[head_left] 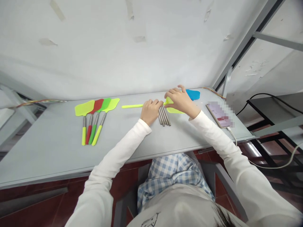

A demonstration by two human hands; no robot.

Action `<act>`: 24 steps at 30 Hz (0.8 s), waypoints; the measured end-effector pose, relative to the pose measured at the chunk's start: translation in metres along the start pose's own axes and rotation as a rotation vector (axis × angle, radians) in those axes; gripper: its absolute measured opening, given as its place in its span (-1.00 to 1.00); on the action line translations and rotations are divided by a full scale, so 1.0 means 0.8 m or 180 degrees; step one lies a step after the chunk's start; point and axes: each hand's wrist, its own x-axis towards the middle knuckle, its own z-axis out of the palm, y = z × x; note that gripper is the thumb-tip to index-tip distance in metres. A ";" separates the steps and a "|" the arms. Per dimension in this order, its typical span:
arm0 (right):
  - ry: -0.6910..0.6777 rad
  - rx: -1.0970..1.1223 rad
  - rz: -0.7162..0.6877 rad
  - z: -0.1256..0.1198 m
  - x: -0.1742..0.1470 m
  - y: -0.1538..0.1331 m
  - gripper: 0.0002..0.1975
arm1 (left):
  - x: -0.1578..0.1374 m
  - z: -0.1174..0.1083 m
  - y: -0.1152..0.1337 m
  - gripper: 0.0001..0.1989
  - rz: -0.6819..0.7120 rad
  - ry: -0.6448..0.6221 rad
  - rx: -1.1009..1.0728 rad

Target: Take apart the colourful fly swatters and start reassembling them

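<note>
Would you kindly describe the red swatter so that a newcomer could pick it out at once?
Start at the long grey table against the white wall. On its left half lie four swatters; the red swatter is second from the left. Its red head and handle set it apart from the yellow swatter on its left and the green swatter on its right.

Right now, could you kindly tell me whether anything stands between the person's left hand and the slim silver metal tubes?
Nothing visible does: the tubes lie just beside the left hand on the grey tabletop. Their far ends come close to the yellow-green plastic rod in its grip; whether they touch is unclear.
</note>
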 end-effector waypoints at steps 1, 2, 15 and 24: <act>0.0114 -0.0097 0.0059 0.001 0.001 -0.006 -0.73 | 0.001 0.000 0.000 -0.68 -0.0043 0.0019 -0.0040; 0.0232 -0.0193 0.0123 0.003 -0.001 -0.013 -0.76 | 0.003 0.001 -0.002 -0.68 -0.0097 0.0051 -0.0085; 0.0350 0.0040 0.0199 -0.003 -0.032 -0.038 -0.62 | 0.000 -0.010 -0.014 -0.69 -0.0098 0.0137 -0.0099; 0.0148 -0.0290 0.0047 0.008 -0.039 -0.043 -0.72 | 0.011 -0.002 -0.016 -0.71 -0.0456 0.0175 -0.0258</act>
